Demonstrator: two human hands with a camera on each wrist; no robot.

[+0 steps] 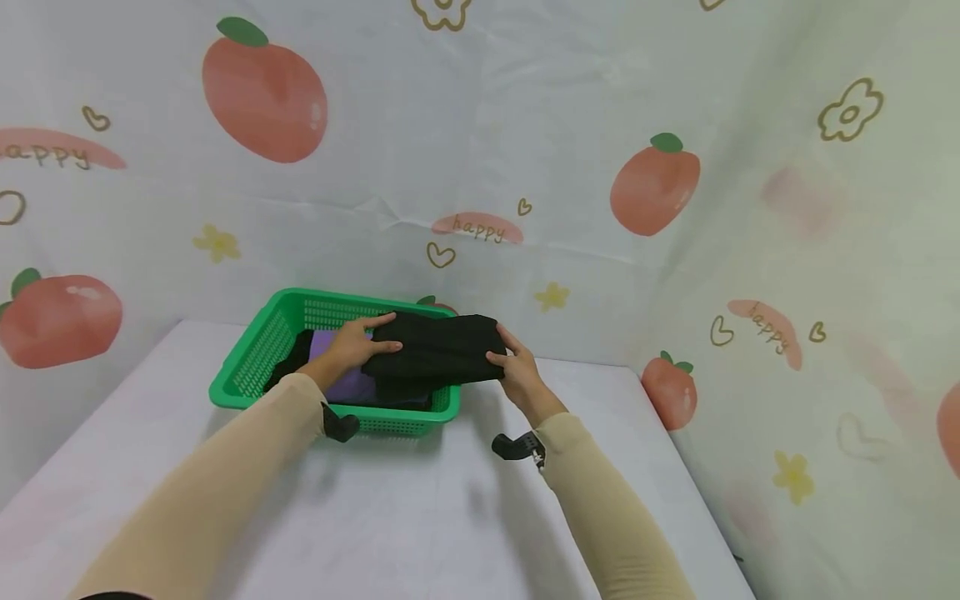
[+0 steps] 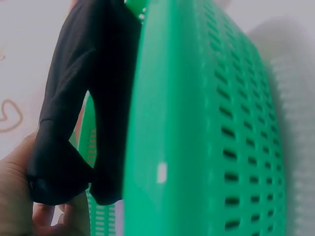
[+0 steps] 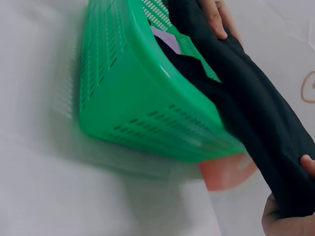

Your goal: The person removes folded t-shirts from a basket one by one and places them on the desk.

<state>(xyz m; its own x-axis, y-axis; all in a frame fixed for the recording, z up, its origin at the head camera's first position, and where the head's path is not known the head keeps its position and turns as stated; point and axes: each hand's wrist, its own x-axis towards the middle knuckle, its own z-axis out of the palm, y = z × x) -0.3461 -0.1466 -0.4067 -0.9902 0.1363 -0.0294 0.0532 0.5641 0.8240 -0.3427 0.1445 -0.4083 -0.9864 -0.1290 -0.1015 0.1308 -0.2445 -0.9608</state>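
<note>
— Black garment (image 1: 438, 348): folded, held over the right half of the green basket (image 1: 247, 379), one end in each hand.

— And the grip on it?

— Left hand (image 1: 352, 343) has fingers curled round the left end; the left wrist view shows the cloth bunched in its grip. Right hand (image 1: 517, 371) pinches the right end, thumb on top.

— How far along does it look?

— My guess is about midway. The piece is folded and partly above the rim, sagging inside, not resting flat. Purple cloth (image 1: 341, 367) and more dark fabric (image 1: 288, 360) lie beneath it in the basket.

— Anything in the way?

— Not much. The basket sits on the white surface (image 1: 420, 517), close to the peach-printed backdrop (image 1: 480, 167). Its near rim runs just under the garment, so a hanging edge could catch there. The surface in front holds only the person's sleeves.
</note>
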